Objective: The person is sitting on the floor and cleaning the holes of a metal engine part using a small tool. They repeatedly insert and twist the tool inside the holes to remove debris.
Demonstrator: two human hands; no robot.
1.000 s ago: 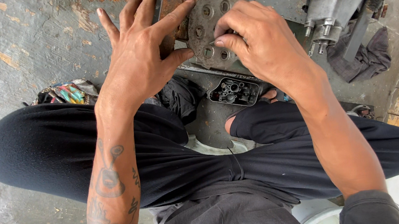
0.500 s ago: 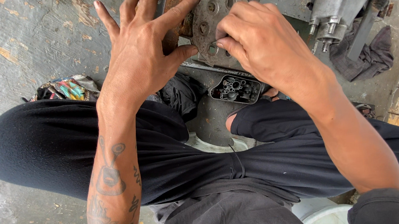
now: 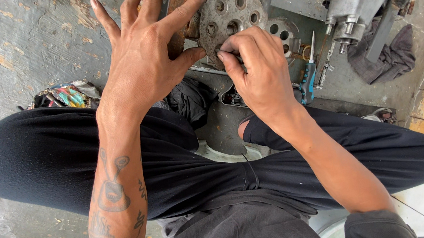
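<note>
Our left hand point(image 3: 146, 63) spreads open, fingers splayed, thumb and forefinger braced against the round metal disc point(image 3: 227, 12). Our right hand point(image 3: 257, 72) curls, fingertips pinching at the disc's lower edge.

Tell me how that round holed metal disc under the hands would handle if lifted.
The metal disc looks thick and rigid, so probably heavy for its size. Its dull, grimy face may be greasy, hence slippery. On edge it could roll; the left hand and right hand steady it.
</note>
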